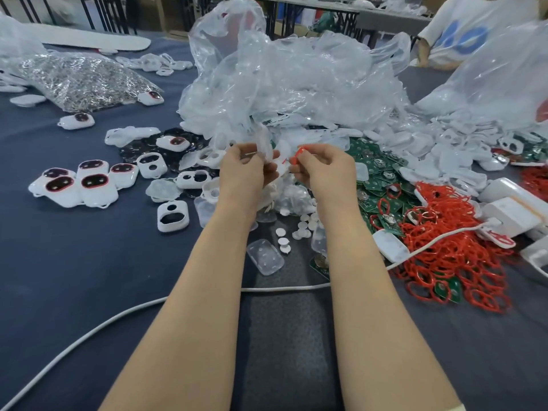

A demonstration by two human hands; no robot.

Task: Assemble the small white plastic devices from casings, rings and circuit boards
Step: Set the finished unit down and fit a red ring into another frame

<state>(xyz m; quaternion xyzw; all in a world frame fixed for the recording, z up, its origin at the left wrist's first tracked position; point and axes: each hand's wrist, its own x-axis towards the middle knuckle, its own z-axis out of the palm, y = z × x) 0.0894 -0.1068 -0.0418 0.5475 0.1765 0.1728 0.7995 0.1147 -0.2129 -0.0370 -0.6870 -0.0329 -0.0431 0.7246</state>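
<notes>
My left hand [243,167] grips a white plastic casing [264,146], blurred, held up at mid-table. My right hand [323,167] pinches a red ring [299,155] right beside that casing. Several assembled white devices with dark windows [74,185] lie in a group to the left. Empty white casings [173,216] are scattered left of my left forearm. Green circuit boards [376,173] are heaped to the right of my hands. A pile of red rings [453,256] spreads at the right. Small white discs [296,229] and a clear cover [264,257] lie between my forearms.
A big crumpled clear plastic bag [281,78] rises just behind my hands. A bag of metal parts [83,78] lies far left. A white cable [133,310] crosses the dark blue tablecloth under my arms. White boxes [513,209] sit at the right. Another person's white shirt [462,28] shows far right.
</notes>
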